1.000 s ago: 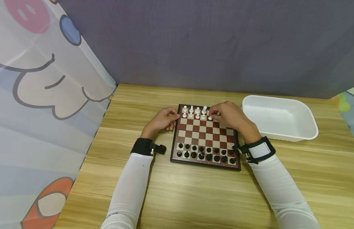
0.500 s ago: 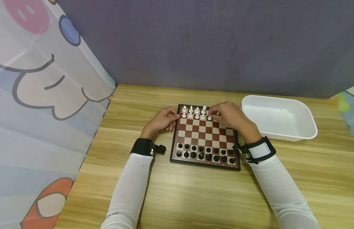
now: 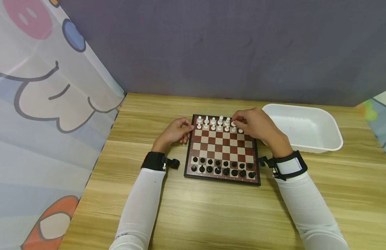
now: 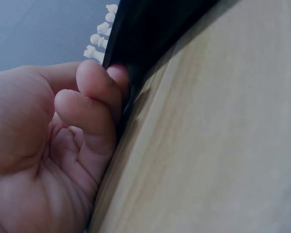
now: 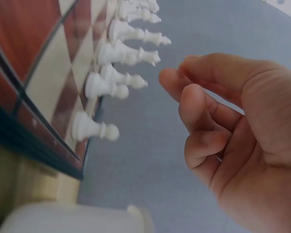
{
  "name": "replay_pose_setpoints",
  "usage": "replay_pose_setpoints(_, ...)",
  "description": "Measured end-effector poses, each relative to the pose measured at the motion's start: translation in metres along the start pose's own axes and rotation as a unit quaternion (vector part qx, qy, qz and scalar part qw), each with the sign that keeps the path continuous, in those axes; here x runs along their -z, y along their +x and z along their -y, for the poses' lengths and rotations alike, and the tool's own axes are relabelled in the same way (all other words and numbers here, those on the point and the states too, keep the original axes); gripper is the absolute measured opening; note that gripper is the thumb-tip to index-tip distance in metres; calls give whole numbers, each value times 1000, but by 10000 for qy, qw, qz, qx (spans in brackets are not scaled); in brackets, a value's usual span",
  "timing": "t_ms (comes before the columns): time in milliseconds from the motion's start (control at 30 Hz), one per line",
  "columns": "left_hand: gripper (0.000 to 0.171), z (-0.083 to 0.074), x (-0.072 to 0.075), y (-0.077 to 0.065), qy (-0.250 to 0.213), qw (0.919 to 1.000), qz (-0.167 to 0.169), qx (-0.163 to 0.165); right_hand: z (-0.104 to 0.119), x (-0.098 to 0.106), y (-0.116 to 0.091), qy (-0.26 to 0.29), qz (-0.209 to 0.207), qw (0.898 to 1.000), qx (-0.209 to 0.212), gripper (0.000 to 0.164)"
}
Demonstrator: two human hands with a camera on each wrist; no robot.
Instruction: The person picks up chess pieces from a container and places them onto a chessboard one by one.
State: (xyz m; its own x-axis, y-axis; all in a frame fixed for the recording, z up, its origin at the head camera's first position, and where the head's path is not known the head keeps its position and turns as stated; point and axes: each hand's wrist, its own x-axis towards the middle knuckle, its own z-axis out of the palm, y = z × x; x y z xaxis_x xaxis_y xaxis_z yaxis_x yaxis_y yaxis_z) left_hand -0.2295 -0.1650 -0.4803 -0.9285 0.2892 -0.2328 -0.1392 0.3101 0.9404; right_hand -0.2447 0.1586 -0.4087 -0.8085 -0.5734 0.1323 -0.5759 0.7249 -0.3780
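Observation:
A red-and-cream chessboard [image 3: 221, 140] lies on the table with two rows of white chess pieces [image 3: 213, 121] on its far side. Black chess pieces [image 3: 217, 169] fill the near two rows. My left hand [image 3: 176, 131] pinches the board's left edge, thumb and fingertips against the dark rim [image 4: 123, 46]. Over the far right corner is my right hand [image 3: 255, 123], covering part of that corner. In the right wrist view, the fingers [image 5: 194, 104] are loosely bent, hold nothing, and sit apart from the white pieces, the nearest being a white pawn [image 5: 93, 129].
A white plastic tub [image 3: 305, 148] stands right of the board, close to the right forearm. A grey wall panel [image 3: 211, 52] rises behind the wooden table [image 3: 196, 215]. A cartoon-printed curtain [image 3: 86, 139] hangs along the left side.
My right hand has let go of a white pawn and shifted slightly right, uncovering more white pieces. The left hand stays at the board's edge. The head view has shifted a little.

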Motion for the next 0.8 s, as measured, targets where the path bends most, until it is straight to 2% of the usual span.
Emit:
replay_pose_setpoints(333,16,-1,0,-1,-54,10000,-8,-5,-10,19,-12,125,-302,9989,-325,16)
replay_pose_setpoints(567,17,-2,-1,-1,-71,10000,17,44,-34,39,-28,22,-538,9962,-685,17)
replay_pose_setpoints(700,16,-2,-1,-1,-62,10000,27,34,-48,51,-36,36,-245,9950,-970,22)
replay_pose_setpoints(800,16,-1,1,-1,-49,10000,35,-3,-56,56,-40,153,392,9910,-1274,29)
